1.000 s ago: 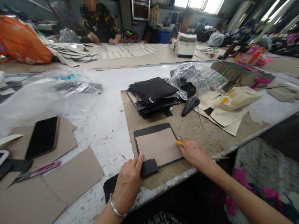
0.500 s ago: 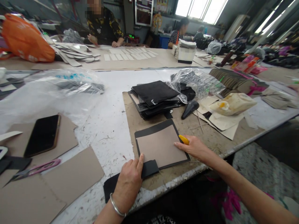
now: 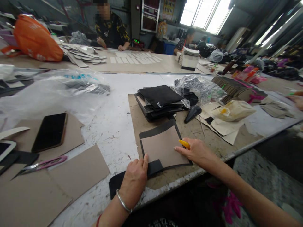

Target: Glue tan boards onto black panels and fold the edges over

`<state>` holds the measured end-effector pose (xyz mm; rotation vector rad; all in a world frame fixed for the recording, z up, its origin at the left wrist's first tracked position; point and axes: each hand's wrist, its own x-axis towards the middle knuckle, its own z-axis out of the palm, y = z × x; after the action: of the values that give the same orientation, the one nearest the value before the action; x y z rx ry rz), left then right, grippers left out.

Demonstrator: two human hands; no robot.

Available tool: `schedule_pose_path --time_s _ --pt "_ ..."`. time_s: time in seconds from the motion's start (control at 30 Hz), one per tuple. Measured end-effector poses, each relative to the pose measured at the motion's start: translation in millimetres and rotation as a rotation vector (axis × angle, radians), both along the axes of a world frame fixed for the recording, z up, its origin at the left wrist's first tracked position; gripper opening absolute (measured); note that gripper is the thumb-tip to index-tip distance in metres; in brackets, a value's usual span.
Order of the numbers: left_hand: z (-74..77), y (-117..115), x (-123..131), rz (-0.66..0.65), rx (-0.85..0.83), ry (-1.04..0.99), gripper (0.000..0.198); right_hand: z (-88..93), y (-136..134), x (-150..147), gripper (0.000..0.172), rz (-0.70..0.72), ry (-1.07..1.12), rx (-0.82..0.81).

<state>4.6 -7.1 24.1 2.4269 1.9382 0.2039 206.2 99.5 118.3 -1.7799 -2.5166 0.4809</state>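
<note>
A black panel (image 3: 156, 130) lies on the brown board with a beige sheet (image 3: 163, 146) over it, leaving a black border. Across its lower left corner runs a black strip (image 3: 155, 167), whose other end sticks out to the left. My left hand (image 3: 135, 178) presses down on this strip, index finger stretched to the sheet's left edge and the other fingers curled; its thumb is hidden. At the panel's right edge, my right hand (image 3: 195, 151) is closed around a yellow-handled tool (image 3: 184, 144), its thumb resting on the sheet. The tool's working end cannot be made out.
Behind the panel stands a stack of black pieces (image 3: 161, 96). To its right are a dark pointed object (image 3: 193, 113) and a yellowish plastic bottle (image 3: 234, 110). A phone (image 3: 50, 130) and pink-handled snips (image 3: 44, 164) lie left. A person (image 3: 112, 31) sits across the table.
The whole view has shifted slightly right as my head moved. Both hands keep nearly the same places on the panel; my right hand and the yellow-handled tool sit a touch nearer its lower right.
</note>
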Motion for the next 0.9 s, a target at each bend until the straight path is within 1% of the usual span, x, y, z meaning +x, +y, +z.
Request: schedule_pose_path --time_s 0.1,0.13,0.2,0.27,0.33,0.37,0.43,0.47,0.53,0.57,0.6,0.63,0.67,0.73,0.8,0.9 --pt "0.1 -0.3 0.3 0.007 0.003 -0.032 0.045 2.7 -1.9 -4.3 0.026 -0.015 0.008 0.035" --pt "-0.5 -0.9 0.2 0.017 0.0 -0.057 0.046 3.1 -1.7 -4.7 0.025 -0.03 0.047 0.022" --pt "-2.8 -2.2 -0.7 0.054 -0.008 -0.151 0.052 3.1 -0.6 -3.3 0.025 -0.089 0.194 -0.063" --pt "-5.2 -3.0 -3.3 0.107 -0.001 -0.332 0.058 1.8 0.2 1.1 0.025 -0.181 0.397 -0.207" --pt "-5.1 -2.0 -7.4 0.174 0.019 -0.6 0.055 -0.3 -0.4 7.4 0.028 -0.282 0.59 -0.346" --pt "-3.4 -0.8 -9.7 0.227 0.027 -0.748 0.049 -1.1 -1.4 10.5 0.03 -0.322 0.665 -0.405" --pt "3.5 2.3 -14.1 0.388 0.001 -1.025 0.037 -1.2 -4.9 15.4 0.033 -0.38 0.776 -0.498" --pt "8.2 3.9 -15.7 0.491 -0.026 -1.147 0.039 -0.4 -7.1 16.8 0.034 -0.397 0.816 -0.541" --pt "17.9 6.1 -17.2 0.683 -0.11 -1.388 0.053 2.9 -11.7 17.7 0.037 -0.413 0.882 -0.619" --pt "22.3 6.4 -17.0 0.754 -0.17 -1.512 0.059 5.0 -13.8 17.5 0.038 -0.418 0.909 -0.648" --pt "26.1 6.1 -16.2 0.795 -0.24 -1.639 0.062 7.1 -15.5 17.3 0.038 -0.422 0.927 -0.673" --pt "29.3 5.2 -14.9 0.805 -0.32 -1.764 0.062 8.8 -16.9 17.3 0.038 -0.426 0.936 -0.69" --pt "32.0 3.8 -13.2 0.789 -0.401 -1.871 0.06 10.0 -17.8 17.6 0.038 -0.431 0.937 -0.697" --pt "36.2 0.3 -9.4 0.718 -0.524 -2.02 0.054 10.3 -18.7 19.4 0.039 -0.44 0.925 -0.691" --pt "39.1 -2.9 -6.0 0.663 -0.581 -2.103 0.05 8.0 -18.5 22.1 0.038 -0.443 0.911 -0.683" --pt "41.0 -4.6 -3.1 0.641 -0.592 -2.144 0.044 2.8 -18.5 25.7 0.037 -0.451 0.898 -0.697"
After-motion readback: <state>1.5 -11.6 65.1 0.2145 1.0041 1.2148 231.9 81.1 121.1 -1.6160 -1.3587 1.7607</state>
